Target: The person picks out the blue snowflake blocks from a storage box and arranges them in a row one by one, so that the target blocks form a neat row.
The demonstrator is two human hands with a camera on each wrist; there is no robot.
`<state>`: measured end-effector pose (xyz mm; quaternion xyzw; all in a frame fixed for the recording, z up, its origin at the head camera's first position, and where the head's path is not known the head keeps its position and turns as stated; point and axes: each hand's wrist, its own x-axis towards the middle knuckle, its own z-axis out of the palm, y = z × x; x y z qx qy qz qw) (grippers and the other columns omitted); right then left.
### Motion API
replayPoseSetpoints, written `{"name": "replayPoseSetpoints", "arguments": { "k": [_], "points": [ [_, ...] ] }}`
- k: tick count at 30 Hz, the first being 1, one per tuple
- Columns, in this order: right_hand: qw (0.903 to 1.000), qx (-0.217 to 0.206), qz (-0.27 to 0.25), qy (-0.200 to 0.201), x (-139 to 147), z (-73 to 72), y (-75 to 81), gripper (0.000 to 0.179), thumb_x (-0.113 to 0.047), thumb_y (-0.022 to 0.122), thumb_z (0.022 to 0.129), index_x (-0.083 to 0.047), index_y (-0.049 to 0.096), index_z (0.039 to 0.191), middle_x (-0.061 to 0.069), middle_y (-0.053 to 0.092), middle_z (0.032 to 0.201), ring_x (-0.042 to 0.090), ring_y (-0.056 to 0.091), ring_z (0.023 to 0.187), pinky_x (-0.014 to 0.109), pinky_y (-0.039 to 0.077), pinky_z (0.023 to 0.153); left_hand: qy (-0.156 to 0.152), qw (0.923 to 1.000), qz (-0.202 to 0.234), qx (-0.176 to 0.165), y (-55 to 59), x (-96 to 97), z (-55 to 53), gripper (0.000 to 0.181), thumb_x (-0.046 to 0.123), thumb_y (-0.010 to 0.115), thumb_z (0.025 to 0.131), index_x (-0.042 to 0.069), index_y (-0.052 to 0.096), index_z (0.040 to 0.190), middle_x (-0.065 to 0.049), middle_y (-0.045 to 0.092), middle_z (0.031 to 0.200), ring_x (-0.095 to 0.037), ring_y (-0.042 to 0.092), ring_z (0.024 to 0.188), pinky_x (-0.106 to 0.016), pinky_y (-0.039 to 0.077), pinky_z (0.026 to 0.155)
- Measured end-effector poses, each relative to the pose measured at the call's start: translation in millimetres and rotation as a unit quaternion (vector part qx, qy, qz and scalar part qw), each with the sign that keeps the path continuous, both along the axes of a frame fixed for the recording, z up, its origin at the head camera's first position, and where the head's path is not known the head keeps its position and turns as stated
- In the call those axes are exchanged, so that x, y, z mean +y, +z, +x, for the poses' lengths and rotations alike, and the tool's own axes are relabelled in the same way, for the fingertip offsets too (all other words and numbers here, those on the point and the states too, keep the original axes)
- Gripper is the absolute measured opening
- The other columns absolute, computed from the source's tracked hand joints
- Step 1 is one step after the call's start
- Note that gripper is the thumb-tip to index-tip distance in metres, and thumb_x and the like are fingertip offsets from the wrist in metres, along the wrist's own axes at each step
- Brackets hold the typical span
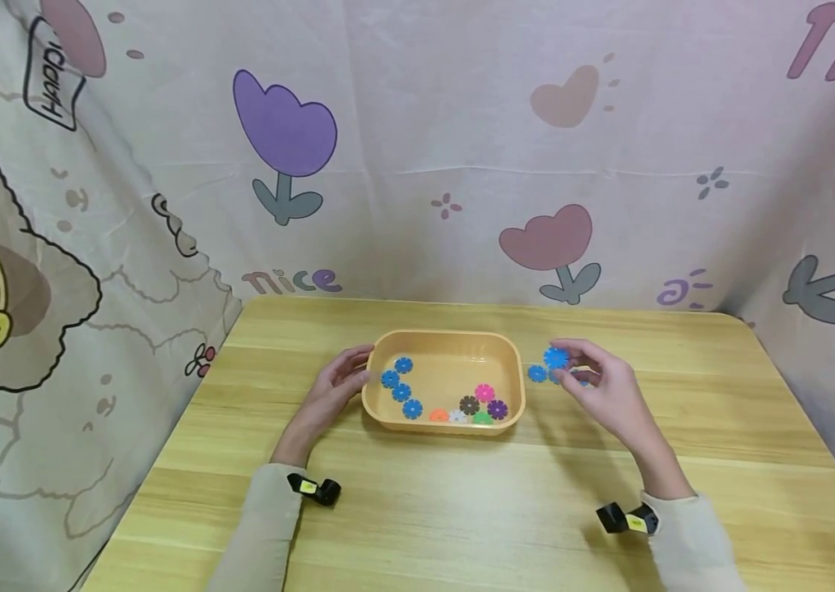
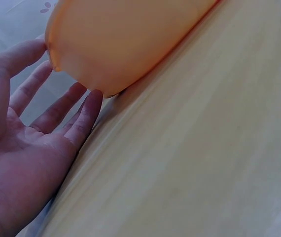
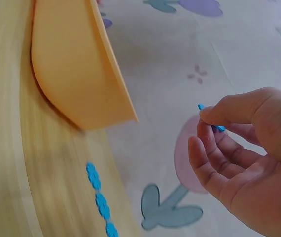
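A yellow-orange plastic tray (image 1: 445,427) stands on the table. My left hand (image 1: 334,386) touches its left end; in the left wrist view, the fingers (image 2: 27,94) are fairly straight and their tips meet the outer wall. To the right of the tray, my right hand (image 1: 605,390) pinches a blue notched plastic disc (image 1: 555,358) between thumb and fingertips, raised above the table. Below it lies a row of blue discs (image 3: 102,205), partly hidden by the hand in the head view. Inside the tray are several blue discs (image 1: 401,392) at the left.
Near the tray's front right lie pink (image 1: 485,393), brown (image 1: 470,405), purple (image 1: 497,409), green (image 1: 482,418), white (image 1: 457,417) and orange (image 1: 438,416) discs. The wooden table (image 1: 432,510) ends at a printed cloth (image 1: 417,123) behind and at the sides.
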<state>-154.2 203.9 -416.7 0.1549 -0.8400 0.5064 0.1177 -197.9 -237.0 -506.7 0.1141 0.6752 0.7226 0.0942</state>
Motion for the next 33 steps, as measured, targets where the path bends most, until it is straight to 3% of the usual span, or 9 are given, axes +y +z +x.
{"name": "replayPoseSetpoints", "arguments": {
  "k": [12, 23, 33],
  "points": [
    [0.9979, 0.003, 0.03, -0.058, 42, -4.2, -9.7, 0.037, 0.002, 0.073, 0.093, 0.001, 0.066, 0.13, 0.017, 0.068, 0.111, 0.001, 0.06, 0.095, 0.009, 0.053, 0.081, 0.0, 1.0, 0.007, 0.0, 3.0, 1.3, 0.3, 0.051, 0.014, 0.063, 0.103, 0.007, 0.046, 0.151, -0.019, 0.045, 0.154, -0.036, 0.048, 0.137, -0.034, 0.052, 0.103],
    [0.9923, -0.041, 0.044, -0.108, 82, -2.2, -22.9, 0.04, -0.008, 0.071, 0.097, 0.0, 0.063, 0.135, 0.02, 0.064, 0.123, -0.004, 0.057, 0.099, 0.003, 0.047, 0.082, -0.003, 1.0, 0.007, -0.001, 4.0, -0.7, 1.6, 0.053, 0.015, 0.063, 0.103, 0.008, 0.045, 0.152, -0.018, 0.044, 0.154, -0.036, 0.047, 0.138, -0.033, 0.052, 0.104],
    [0.9853, -0.084, 0.067, -0.133, 108, -2.2, -41.0, 0.041, -0.013, 0.071, 0.098, 0.002, 0.062, 0.135, 0.024, 0.065, 0.122, -0.007, 0.055, 0.096, 0.003, 0.046, 0.08, -0.005, 1.0, 0.003, -0.001, 0.8, -1.0, -0.4, 0.053, 0.016, 0.064, 0.103, 0.008, 0.045, 0.152, -0.017, 0.044, 0.154, -0.035, 0.047, 0.139, -0.033, 0.052, 0.103]
  ]
}}
